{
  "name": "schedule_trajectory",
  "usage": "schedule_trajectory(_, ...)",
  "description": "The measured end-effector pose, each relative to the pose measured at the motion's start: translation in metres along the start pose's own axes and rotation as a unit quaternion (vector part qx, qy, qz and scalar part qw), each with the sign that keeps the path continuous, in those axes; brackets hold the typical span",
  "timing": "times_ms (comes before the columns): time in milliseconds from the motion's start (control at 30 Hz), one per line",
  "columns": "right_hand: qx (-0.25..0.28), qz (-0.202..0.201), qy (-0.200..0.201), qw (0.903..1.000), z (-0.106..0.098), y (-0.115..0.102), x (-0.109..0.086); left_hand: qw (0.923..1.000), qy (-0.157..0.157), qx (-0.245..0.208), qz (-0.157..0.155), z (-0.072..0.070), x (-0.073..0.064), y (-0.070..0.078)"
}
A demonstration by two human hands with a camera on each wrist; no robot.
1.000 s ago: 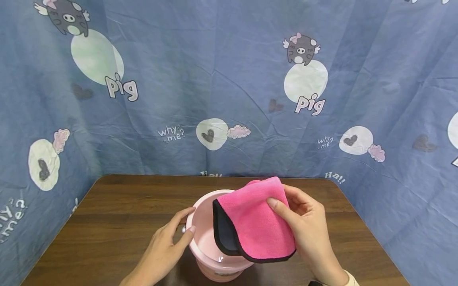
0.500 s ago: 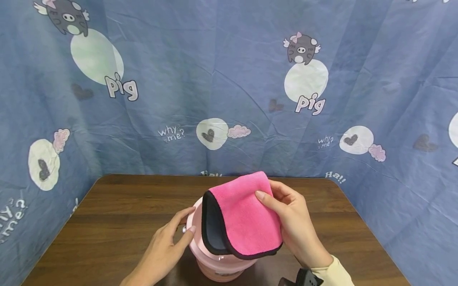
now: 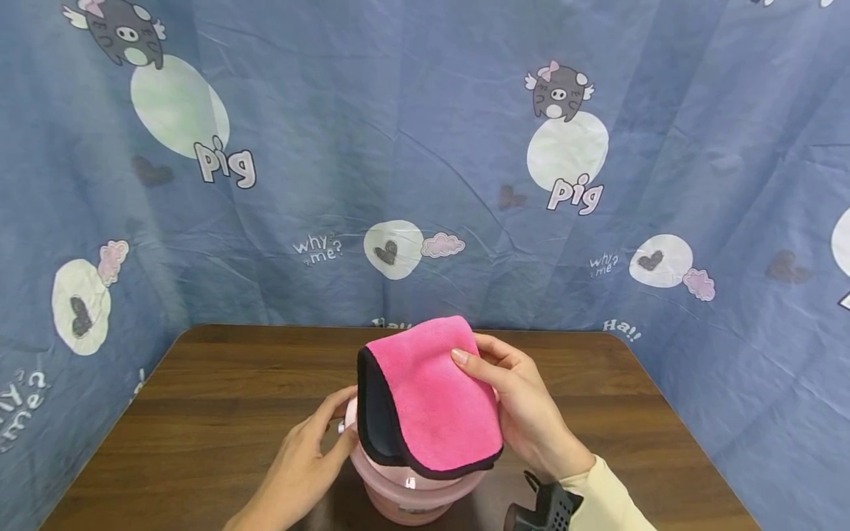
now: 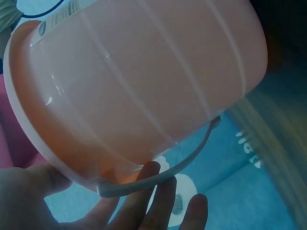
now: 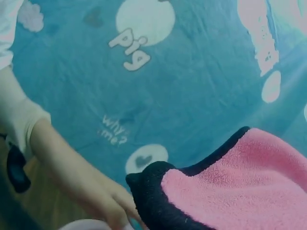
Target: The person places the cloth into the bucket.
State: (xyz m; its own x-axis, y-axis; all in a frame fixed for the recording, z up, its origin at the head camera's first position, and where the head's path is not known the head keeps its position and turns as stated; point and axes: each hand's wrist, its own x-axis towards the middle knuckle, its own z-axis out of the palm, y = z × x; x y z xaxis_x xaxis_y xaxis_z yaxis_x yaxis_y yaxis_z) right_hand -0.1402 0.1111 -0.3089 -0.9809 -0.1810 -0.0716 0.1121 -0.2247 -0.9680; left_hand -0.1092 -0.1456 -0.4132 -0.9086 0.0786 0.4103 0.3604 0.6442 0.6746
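Observation:
A pink bucket (image 3: 408,500) stands on the table. At its left side my left hand (image 3: 299,461) grips the rim, thumb on one side and fingers on the other. The left wrist view shows the bucket's ribbed wall (image 4: 134,86), with its handle (image 4: 158,181) hanging across the fingers. Over the bucket's mouth, my right hand (image 3: 524,405) pinches a folded pink cloth (image 3: 432,398) with black trim and a dark underside. The cloth hides most of the opening, as well as some right fingers. It also fills the lower right of the right wrist view (image 5: 240,191).
The brown wooden table (image 3: 219,413) extends around the bucket. Behind and to both sides hangs a blue curtain (image 3: 432,162) printed with pigs and words. A black device (image 3: 546,507) sits on the right wrist, by the cream sleeve (image 3: 606,501).
My right hand has carried the cloth leftward, from the bucket's right part to across its mouth, covering more of the opening. The left hand and the bucket have stayed in place.

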Motion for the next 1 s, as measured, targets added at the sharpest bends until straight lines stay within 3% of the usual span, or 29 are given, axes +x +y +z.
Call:
schedule_trajectory(233,-0.017,0.059,0.006,0.9981,-0.006,0.02,0.012,0.9997,-0.013,-0.007,-0.018,-0.001,-0.001,0.001)
schedule_trajectory(367,-0.046,0.07,0.011,0.9964,-0.01,0.032,0.021,0.9994,-0.017,-0.012,-0.029,-0.002,-0.001,0.003)
schedule_trajectory(733,-0.148,0.052,0.027,0.9872,-0.011,0.043,0.034,0.9991,-0.021,-0.016,-0.032,-0.001,-0.002,0.002)
schedule_trajectory(1000,-0.25,0.014,-0.024,0.9677,-0.001,0.053,0.044,0.9987,-0.026,-0.028,-0.034,-0.001,-0.003,0.0)
